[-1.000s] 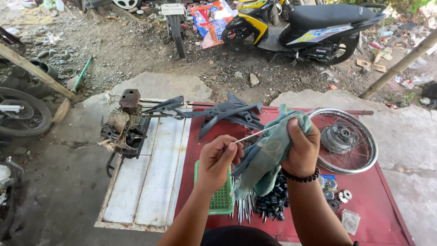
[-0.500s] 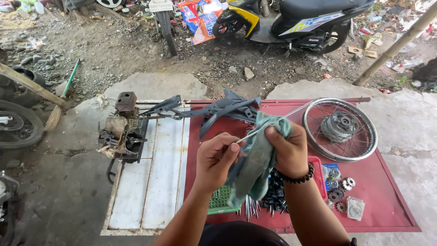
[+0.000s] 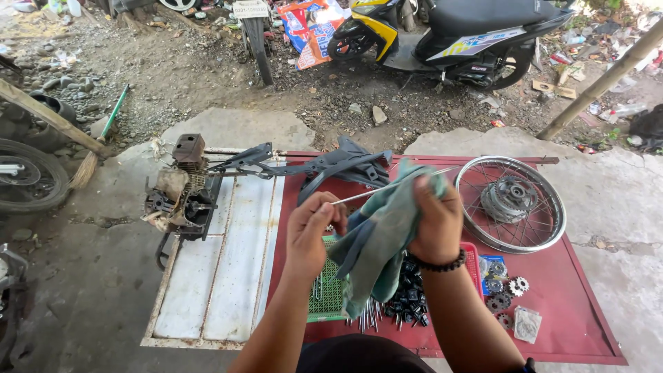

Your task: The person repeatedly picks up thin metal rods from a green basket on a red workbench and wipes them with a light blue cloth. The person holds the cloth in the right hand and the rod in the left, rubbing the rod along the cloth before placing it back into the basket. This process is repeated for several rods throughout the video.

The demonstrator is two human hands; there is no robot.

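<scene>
My left hand pinches one end of a thin metal spoke over the red table. My right hand, with a black bead bracelet at the wrist, grips a grey-green rag wrapped around the spoke's other part. The rag hangs down over a green basket with more spokes and a heap of small black parts. A spoked wheel rim with a hub lies to the right of my hands.
A dirty engine block and a dark frame piece lie at the back of the white and red table. Sprockets sit at the right. A yellow-black scooter is parked behind, and a tyre stands at the left.
My right hand has slid the rag along the spoke, away from the left hand. The view has shifted slightly.
</scene>
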